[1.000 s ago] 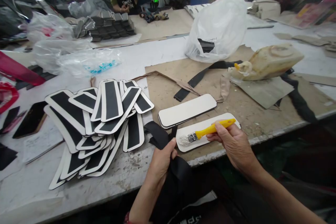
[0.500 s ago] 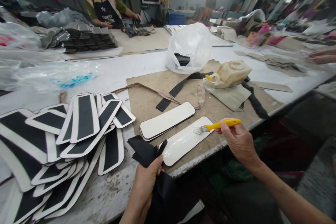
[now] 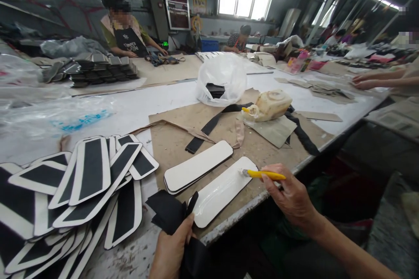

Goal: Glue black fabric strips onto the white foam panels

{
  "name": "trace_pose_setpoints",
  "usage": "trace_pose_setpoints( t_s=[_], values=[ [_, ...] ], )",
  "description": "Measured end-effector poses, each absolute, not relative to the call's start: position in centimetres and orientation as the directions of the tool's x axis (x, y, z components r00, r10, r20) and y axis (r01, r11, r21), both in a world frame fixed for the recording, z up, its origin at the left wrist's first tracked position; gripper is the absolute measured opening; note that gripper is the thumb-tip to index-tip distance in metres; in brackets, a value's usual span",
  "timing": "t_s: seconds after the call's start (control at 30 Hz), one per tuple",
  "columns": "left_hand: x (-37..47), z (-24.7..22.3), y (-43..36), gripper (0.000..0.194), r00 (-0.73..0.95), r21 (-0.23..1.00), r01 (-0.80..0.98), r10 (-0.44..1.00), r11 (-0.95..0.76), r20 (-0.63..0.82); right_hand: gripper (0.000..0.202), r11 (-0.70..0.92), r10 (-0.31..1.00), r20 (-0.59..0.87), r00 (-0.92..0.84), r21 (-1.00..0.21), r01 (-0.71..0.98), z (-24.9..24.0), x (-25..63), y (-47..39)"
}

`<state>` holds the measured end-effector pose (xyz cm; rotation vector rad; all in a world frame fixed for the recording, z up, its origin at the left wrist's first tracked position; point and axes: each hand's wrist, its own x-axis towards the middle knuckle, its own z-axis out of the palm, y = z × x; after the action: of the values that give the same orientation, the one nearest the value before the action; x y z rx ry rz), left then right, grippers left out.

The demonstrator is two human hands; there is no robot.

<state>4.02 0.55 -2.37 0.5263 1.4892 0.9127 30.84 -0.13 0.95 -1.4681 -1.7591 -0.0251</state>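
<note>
My right hand [image 3: 291, 196] grips the yellow handle of a brush [image 3: 266, 175], whose bristles touch the upper part of a white rounded strip [image 3: 222, 192]. A wet, glossy coat shows along that strip. My left hand [image 3: 173, 244] is closed on black fabric pieces [image 3: 168, 211] at the strip's near end, with the thumb on top. Beside the coated strip lies a small stack of similar white strips [image 3: 198, 166]. Black pieces with white borders [image 3: 90, 170] are heaped on the left. Brown board [image 3: 173, 133] lies under the white strips.
A stained plastic container [image 3: 273, 104] sits on a grey-green sheet behind the strips. Farther back is a plastic bag [image 3: 222, 78] holding black pieces. Black bands lie near both. Two people work across the table; another person's hands [image 3: 366, 80] reach in at right. The table edge [image 3: 238, 218] runs diagonally.
The view has tilted up and shifted, so the tabletop items appear lower and farther left. My right hand has turned the brush slightly on the strip; my left hand still holds the black fabric.
</note>
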Motion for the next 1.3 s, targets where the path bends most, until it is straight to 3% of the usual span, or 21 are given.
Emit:
trace_pose_setpoints(
  t_s=[0.1, 0.23, 0.37, 0.6, 0.73, 0.93, 1.17, 1.3],
  values=[
    [4.0, -2.3, 0.5, 0.041, -0.138, 0.801, -0.19, 0.792, 0.568, -0.595, 0.019, 0.321, 0.786, 0.619, 0.002, -0.41, 0.854, 0.7, 31.6, 0.3],
    [3.9, -2.4, 0.5, 0.042, -0.106, 0.805, -0.173, 0.801, 0.568, -0.588, 0.033, 0.417, 0.803, 0.575, -0.157, -0.355, 0.837, -0.1, 29.9, -0.5],
    [3.8, -2.4, 0.5, 0.041, -0.097, 0.801, -0.165, 0.799, 0.576, -0.594, 0.044, 0.479, 0.84, 0.515, -0.169, -0.559, 0.676, 0.2, 25.9, -3.1],
    [3.8, -2.2, 0.4, 0.04, -0.081, 0.818, -0.192, 0.822, 0.542, -0.563, 0.014, 0.254, 0.929, 0.322, 0.18, -0.912, 0.322, 1.0, 21.6, -3.5],
    [3.8, -2.2, 0.4, 0.038, -0.061, 0.812, -0.216, 0.823, 0.542, -0.565, 0.013, 0.09, 0.949, 0.128, 0.286, -0.986, 0.142, 0.0, 21.3, -2.7],
    [3.7, -2.4, 0.3, 0.037, -0.08, 0.79, -0.218, 0.796, 0.574, -0.6, 0.013, 0.093, 0.901, 0.237, 0.363, -0.923, 0.373, 0.1, 24.8, -2.2],
    [3.8, -2.2, 0.3, 0.041, -0.105, 0.783, -0.207, 0.783, 0.586, -0.613, 0.014, 0.087, 0.927, 0.194, 0.322, -0.944, 0.318, 0.2, 25.0, -1.7],
    [3.9, -2.3, 0.4, 0.042, -0.133, 0.792, -0.173, 0.783, 0.586, -0.608, 0.015, 0.068, 0.888, 0.282, 0.363, -0.862, 0.503, -0.9, 28.7, -0.9]
  ],
)
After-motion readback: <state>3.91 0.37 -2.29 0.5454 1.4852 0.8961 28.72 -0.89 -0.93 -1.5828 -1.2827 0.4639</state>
